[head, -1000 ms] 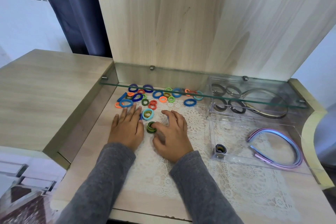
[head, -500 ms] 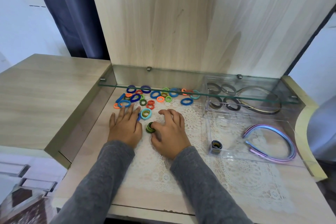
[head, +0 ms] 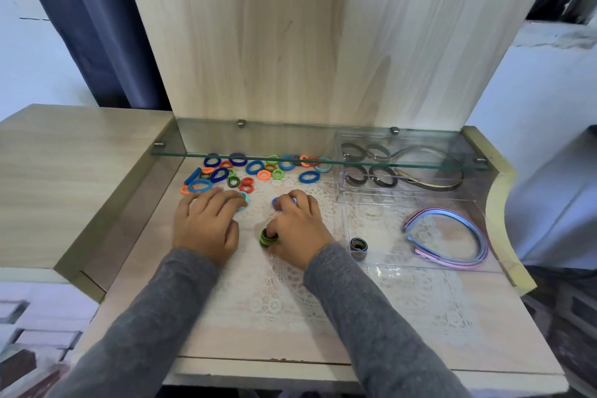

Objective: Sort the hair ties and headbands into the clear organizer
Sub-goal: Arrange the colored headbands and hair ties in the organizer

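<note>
Pale wood-grain dressing table, white lace mat, navy curtain behind. The right hand pinches a stack of green-and-black hair ties. The left hand lies palm down, fingers bent over a teal tie, grip unclear. Loose fabric hair ties lie below a glass shelf. The clear organizer holds curved pastel headbands.

A lace doily lies on the desk, glass shelf above.
</note>
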